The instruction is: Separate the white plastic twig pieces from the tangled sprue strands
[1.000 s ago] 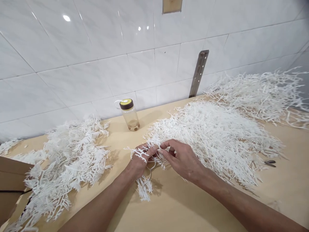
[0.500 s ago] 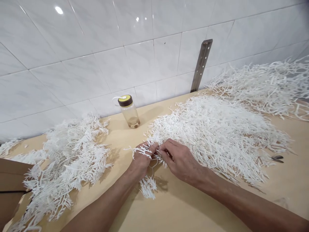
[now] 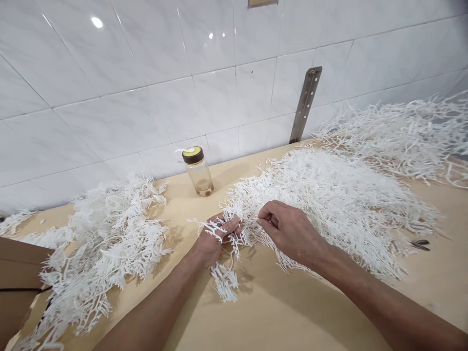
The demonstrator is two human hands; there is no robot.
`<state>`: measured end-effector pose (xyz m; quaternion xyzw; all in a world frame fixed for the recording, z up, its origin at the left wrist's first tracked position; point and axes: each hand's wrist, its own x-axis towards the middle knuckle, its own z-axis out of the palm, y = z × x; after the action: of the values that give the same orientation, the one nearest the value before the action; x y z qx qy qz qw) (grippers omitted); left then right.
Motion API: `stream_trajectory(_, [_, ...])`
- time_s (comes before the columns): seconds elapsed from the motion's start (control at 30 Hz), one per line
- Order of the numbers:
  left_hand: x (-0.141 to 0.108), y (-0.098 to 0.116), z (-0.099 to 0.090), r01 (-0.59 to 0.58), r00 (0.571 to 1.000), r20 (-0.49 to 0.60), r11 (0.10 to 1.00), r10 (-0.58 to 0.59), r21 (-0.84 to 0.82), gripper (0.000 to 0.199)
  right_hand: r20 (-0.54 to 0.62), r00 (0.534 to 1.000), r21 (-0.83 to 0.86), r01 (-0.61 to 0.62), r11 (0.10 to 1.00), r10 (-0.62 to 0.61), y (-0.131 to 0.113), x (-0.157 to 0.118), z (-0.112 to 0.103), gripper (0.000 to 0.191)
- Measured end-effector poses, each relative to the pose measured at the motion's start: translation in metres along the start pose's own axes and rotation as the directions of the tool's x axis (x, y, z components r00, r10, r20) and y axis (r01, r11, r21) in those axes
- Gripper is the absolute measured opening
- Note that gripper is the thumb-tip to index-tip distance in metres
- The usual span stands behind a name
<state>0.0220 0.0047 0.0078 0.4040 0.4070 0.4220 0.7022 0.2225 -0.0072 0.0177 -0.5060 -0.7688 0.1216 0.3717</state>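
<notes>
My left hand [image 3: 215, 240] is closed around a white branching sprig [image 3: 225, 279], its forked twigs sticking out over the fingers and hanging below them. To the right, my right hand [image 3: 287, 226] is drawn into a pinch over the near edge of a big white pile of thin twig pieces [image 3: 329, 195]. Whatever is between its fingertips, if anything, is too small to make out. The two hands are apart.
A second heap of white sprigs [image 3: 117, 243] lies left, beside a cardboard box [image 3: 22, 282]. Longer white branches [image 3: 409, 131] are at back right. A clear bottle [image 3: 199, 173] stands near the tiled wall, and a metal bracket [image 3: 306, 105] leans there. Small dark snips [image 3: 420, 244] lie right.
My right hand has moved right, away from the sprig and my left hand, over the pile. My left hand keeps hold of the sprig. The view has tilted slightly upward.
</notes>
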Motion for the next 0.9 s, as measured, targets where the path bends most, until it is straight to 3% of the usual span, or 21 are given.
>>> stream_trajectory(0.23, [0.001, -0.002, -0.003, 0.044, 0.999, 0.018, 0.999, -0.044, -0.009, 0.035, 0.077, 0.997, -0.051, -0.003, 0.999, 0.007, 0.001, -0.001, 0.006, 0.014])
stream_trajectory(0.47, [0.003, -0.008, -0.008, -0.002, 0.998, 0.066, 0.999, 0.005, -0.039, 0.034, 0.069, 0.997, -0.022, -0.023, 1.0, 0.024, 0.003, 0.0, 0.009, 0.014])
stream_trajectory(0.73, [0.004, -0.009, -0.011, 0.014, 0.994, 0.107, 1.0, -0.012, -0.015, 0.032, 0.084, 0.99, 0.318, -0.138, 0.938, 0.117, -0.008, -0.005, 0.021, 0.017])
stream_trajectory(0.9, [0.005, -0.01, -0.01, 0.034, 0.995, 0.09, 0.999, -0.031, -0.032, 0.039, 0.237, 0.94, 0.543, -0.338, 0.768, 0.246, -0.01, -0.007, 0.027, 0.027])
